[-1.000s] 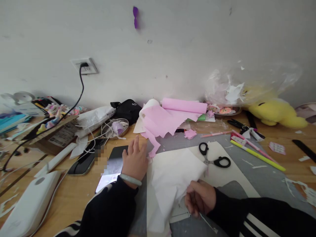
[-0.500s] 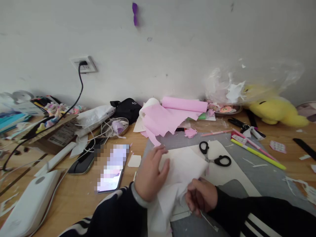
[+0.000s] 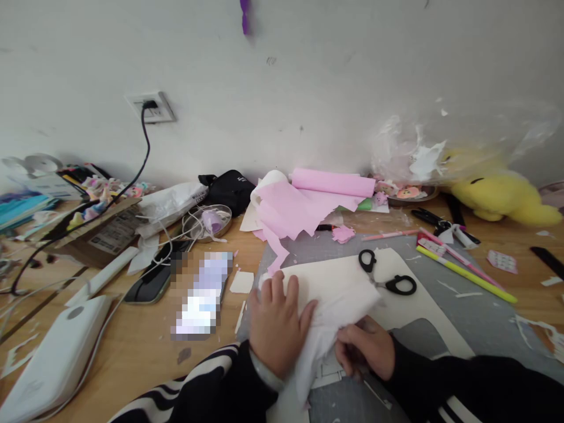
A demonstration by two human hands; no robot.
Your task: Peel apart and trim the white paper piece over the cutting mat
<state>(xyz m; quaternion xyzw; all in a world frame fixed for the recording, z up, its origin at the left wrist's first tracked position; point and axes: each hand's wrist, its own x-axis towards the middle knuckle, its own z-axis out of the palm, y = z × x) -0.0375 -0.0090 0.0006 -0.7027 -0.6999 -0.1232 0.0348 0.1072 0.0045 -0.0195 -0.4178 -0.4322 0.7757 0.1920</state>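
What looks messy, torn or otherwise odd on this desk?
The pink paper by the wall has ragged, torn edges, with a strip hanging onto the grey mat. Paper scraps litter the mat and desk. The white sheet under the left hand and right hand lies crumpled.

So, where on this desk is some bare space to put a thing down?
Bare grey mat lies right of the scissors, below the yellow pen. Bare wood sits between the white device and the left sleeve. The back by the pink paper roll and cables is crowded.
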